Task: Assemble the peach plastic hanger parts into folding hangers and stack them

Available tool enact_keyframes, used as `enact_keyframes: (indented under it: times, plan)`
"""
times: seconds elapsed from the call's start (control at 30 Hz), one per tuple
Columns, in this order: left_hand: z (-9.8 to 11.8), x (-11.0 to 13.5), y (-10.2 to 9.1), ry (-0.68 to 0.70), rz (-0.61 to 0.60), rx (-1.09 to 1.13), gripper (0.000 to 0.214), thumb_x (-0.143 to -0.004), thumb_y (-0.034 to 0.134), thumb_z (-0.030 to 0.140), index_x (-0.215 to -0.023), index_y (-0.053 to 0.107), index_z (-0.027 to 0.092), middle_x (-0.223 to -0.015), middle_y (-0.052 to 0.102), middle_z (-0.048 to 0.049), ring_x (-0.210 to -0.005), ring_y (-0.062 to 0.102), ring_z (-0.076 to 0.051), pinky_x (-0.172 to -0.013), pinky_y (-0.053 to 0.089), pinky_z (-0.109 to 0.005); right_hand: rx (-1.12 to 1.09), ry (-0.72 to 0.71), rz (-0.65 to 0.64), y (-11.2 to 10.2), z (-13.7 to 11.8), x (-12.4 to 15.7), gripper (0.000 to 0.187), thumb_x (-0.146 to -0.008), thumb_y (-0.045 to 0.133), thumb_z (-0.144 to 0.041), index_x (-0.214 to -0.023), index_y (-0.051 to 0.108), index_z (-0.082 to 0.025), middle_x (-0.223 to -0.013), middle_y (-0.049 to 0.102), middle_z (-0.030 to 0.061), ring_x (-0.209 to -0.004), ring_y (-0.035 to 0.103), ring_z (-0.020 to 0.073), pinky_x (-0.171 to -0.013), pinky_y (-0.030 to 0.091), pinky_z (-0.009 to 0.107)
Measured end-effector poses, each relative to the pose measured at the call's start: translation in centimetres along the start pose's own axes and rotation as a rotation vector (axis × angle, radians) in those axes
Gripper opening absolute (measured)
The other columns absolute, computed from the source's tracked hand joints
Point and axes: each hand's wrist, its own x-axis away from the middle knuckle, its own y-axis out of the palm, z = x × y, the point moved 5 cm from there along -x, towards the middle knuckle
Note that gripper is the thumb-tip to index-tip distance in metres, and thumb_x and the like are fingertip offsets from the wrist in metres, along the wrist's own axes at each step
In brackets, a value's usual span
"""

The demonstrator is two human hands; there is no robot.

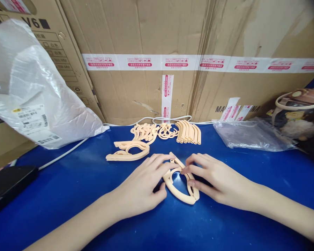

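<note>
A cream plastic folding hanger (181, 197) lies on the blue tabletop between my hands, its arms folded into a loop around a curved hook. My left hand (149, 181) reaches over its upper left side, index and middle fingers pressed on the plastic and thumb bent near the left arm. From the other side my right hand (211, 174) grips the right arm with thumb and fingertips. The fingers cover parts of the hanger's upper joints. Behind my left hand rest folded hangers (128, 157), stacked and touching.
Along the back lie wavy cream pieces (145, 131), hooks (167, 131) and curved arms (188, 132). A clear plastic bag (251, 134) is at right, a white padded bag (42, 94) at left, a black object (12, 186) at the left edge. Cardboard boxes (136, 94) stand behind.
</note>
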Motion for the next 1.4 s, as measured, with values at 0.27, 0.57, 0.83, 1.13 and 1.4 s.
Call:
enact_keyframes:
  times: [0.27,0.57,0.83,1.13,1.4]
  plan:
    - [-0.8,0.1,0.6,-0.03,-0.041,0.016,0.063,-0.079,0.067,0.047,-0.132,0.042,0.023,-0.133,0.051,-0.0082,-0.124,0.045,-0.028,-0.104,0.038,-0.047,-0.295,0.093,0.093,-0.1,1.3,-0.1,0.018,-0.095,0.049,-0.031,-0.109,0.055,-0.023,-0.108,0.06,0.0043,-0.099,0.054,0.0178,-0.086,0.043,0.032]
    - [-0.2,0.0,-1.0,0.094,0.203,-0.177,0.069,-0.08,0.063,0.058,-0.131,0.039,0.018,-0.127,0.051,-0.0129,-0.114,0.052,-0.028,-0.096,0.045,-0.044,-0.96,0.423,-0.015,1.2,2.7,-0.2,0.042,-0.083,0.058,-0.057,-0.074,0.052,-0.017,-0.062,0.034,-0.006,-0.054,0.027,0.0082,-0.048,0.019,0.023]
    - [0.0,0.1,-0.8,0.149,0.217,-0.273,0.087,-0.075,0.057,0.07,-0.137,0.032,0.015,-0.132,0.05,-0.0168,-0.118,0.05,-0.031,-0.099,0.042,-0.046,-1.11,0.476,-0.002,1.4,2.2,0.0,0.038,-0.081,0.062,-0.053,-0.082,0.057,-0.016,-0.064,0.035,-0.005,-0.056,0.027,0.0085,-0.049,0.019,0.023]
    - [0.4,0.2,-0.8,0.176,0.215,-0.349,0.078,-0.082,0.058,0.059,-0.138,0.032,0.012,-0.134,0.05,-0.0166,-0.122,0.048,-0.031,-0.101,0.041,-0.046,-1.076,0.412,0.025,1.4,2.1,-0.1,0.037,-0.084,0.061,-0.051,-0.088,0.058,-0.015,-0.071,0.046,-0.0019,-0.062,0.036,0.0103,-0.055,0.027,0.024]
    - [0.4,0.3,-0.6,0.202,0.239,-0.362,0.077,-0.085,0.054,0.06,-0.14,0.033,0.011,-0.134,0.051,-0.0177,-0.122,0.048,-0.031,-0.101,0.041,-0.046,-1.079,0.401,0.019,1.5,2.0,-0.1,0.036,-0.085,0.06,-0.051,-0.088,0.057,-0.015,-0.07,0.045,-0.0027,-0.06,0.035,0.0093,-0.052,0.025,0.023]
